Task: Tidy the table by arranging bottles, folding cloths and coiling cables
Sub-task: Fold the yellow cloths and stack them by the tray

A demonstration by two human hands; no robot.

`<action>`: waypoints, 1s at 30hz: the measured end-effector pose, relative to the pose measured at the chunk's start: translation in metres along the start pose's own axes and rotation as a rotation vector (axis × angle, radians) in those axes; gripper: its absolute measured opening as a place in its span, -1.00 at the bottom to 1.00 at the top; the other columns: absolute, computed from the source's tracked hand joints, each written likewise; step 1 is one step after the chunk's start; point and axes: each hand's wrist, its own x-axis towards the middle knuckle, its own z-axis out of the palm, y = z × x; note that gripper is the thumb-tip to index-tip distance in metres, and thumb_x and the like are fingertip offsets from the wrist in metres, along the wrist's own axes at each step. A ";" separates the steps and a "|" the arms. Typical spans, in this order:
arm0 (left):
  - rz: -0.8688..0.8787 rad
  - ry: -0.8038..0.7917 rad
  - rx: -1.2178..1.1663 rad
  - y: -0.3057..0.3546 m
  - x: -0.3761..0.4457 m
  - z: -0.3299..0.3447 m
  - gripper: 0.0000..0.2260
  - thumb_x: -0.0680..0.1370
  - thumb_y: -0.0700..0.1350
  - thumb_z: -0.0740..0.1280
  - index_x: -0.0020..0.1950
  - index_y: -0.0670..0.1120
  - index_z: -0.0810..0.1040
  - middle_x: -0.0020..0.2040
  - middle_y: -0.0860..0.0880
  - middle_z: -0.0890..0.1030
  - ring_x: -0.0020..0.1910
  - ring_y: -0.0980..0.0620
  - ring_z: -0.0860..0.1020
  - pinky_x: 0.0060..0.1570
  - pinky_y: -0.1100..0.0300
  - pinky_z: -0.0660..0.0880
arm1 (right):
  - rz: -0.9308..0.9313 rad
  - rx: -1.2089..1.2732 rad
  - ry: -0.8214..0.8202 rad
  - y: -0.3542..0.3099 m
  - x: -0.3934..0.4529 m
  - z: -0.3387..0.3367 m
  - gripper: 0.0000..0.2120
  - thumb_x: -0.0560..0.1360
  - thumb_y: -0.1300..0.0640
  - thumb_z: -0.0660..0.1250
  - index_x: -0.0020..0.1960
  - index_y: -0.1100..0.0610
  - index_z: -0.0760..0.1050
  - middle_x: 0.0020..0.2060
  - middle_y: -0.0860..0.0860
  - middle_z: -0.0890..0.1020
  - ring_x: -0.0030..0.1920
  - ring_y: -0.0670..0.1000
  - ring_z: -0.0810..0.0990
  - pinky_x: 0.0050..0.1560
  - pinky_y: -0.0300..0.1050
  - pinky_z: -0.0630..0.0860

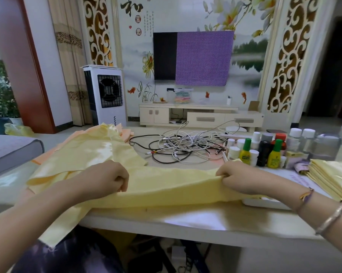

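Observation:
A pale yellow cloth [166, 186] lies stretched across the near part of the white table [185, 219]. My left hand [107, 177] grips its upper edge on the left and my right hand [239, 179] grips the same edge on the right, both with curled fingers. One corner of the cloth hangs over the table's front edge at the lower left. A tangle of black and white cables [185, 146] lies behind the cloth at mid-table. Several small bottles [264, 150] stand grouped at the right.
More yellow and orange cloths [95, 146] are heaped at the left rear. A stack of folded yellow cloths [335, 178] sits at the right edge. A grey cushion [10, 150] lies to the left. A TV stand [201, 115] and an air cooler [105, 95] stand beyond.

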 end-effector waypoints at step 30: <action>-0.200 0.131 0.045 -0.002 0.079 0.037 -0.83 0.55 -0.02 0.21 0.01 -0.09 0.49 0.00 0.00 0.50 -0.01 -0.02 0.48 -0.04 0.11 0.46 | 0.105 -0.471 0.185 0.022 0.070 0.013 -0.86 0.54 0.08 0.15 0.01 0.10 0.44 0.04 0.07 0.58 0.05 0.11 0.54 -0.12 -0.11 0.39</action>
